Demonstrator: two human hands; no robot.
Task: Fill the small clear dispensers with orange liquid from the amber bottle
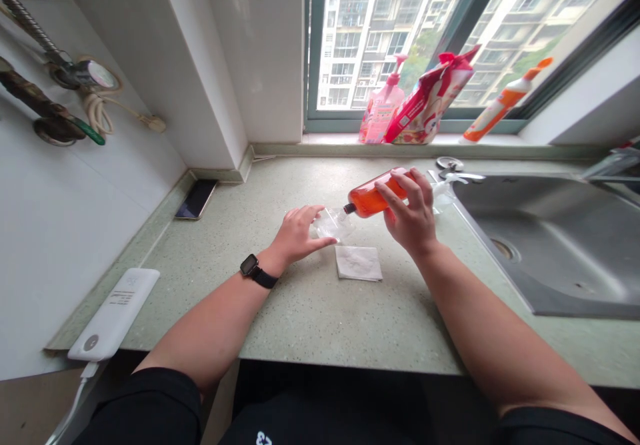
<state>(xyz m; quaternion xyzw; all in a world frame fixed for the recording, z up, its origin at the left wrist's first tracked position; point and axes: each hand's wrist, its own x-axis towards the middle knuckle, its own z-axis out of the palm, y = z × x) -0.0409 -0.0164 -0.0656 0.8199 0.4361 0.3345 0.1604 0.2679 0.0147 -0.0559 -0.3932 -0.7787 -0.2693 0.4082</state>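
Observation:
My right hand (411, 213) grips a bottle of orange liquid (373, 195), tipped on its side with the mouth pointing left and down. The mouth sits right over a small clear cup (333, 223) on the counter. My left hand (299, 233) is wrapped around that cup from the left, and a black watch sits on the wrist. A folded white tissue (358, 262) lies on the counter just in front of the cup, below both hands.
A steel sink (560, 245) is set into the green speckled counter (320, 318) at right. A phone (196, 199) lies at the back left corner, a white power bank (116, 313) at the left edge. Pink bottle (380, 105), red pouch (430, 102) and orange-capped bottle (503, 102) stand on the windowsill.

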